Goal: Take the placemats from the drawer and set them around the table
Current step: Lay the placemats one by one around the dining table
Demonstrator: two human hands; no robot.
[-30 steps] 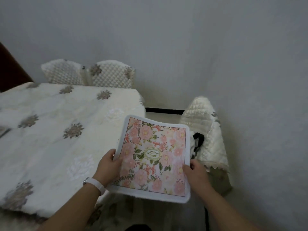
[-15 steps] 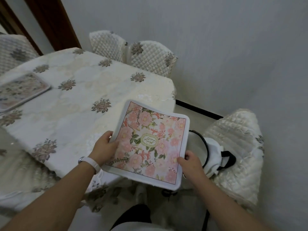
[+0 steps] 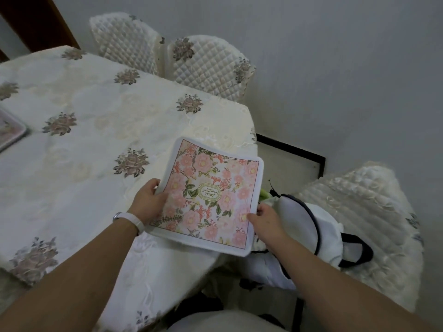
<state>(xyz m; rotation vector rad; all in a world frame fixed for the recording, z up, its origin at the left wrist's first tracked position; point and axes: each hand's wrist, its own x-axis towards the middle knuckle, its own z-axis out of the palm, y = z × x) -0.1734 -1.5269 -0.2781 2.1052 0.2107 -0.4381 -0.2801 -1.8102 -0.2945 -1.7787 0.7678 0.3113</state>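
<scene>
A pink floral placemat (image 3: 211,190) with a white border and a green oval emblem is held over the near right corner of the table (image 3: 96,144). My left hand (image 3: 149,201) grips its left edge, thumb on top. My right hand (image 3: 265,218) pinches its near right corner. The mat's near edge hangs past the table's rim. Another placemat (image 3: 10,130) of the same kind lies flat on the table at the far left, mostly cut off by the frame. The table wears a cream cloth with embroidered flowers.
Two quilted cream chairs (image 3: 208,65) stand behind the table against the grey wall. A third covered chair (image 3: 364,212) at the right holds a white bag with dark straps (image 3: 316,226). A dark wooden door frame (image 3: 36,20) is at the top left.
The view has swung left and down, bringing more of the table and the second placemat into sight. The held placemat has moved from beside the table to over its corner.
</scene>
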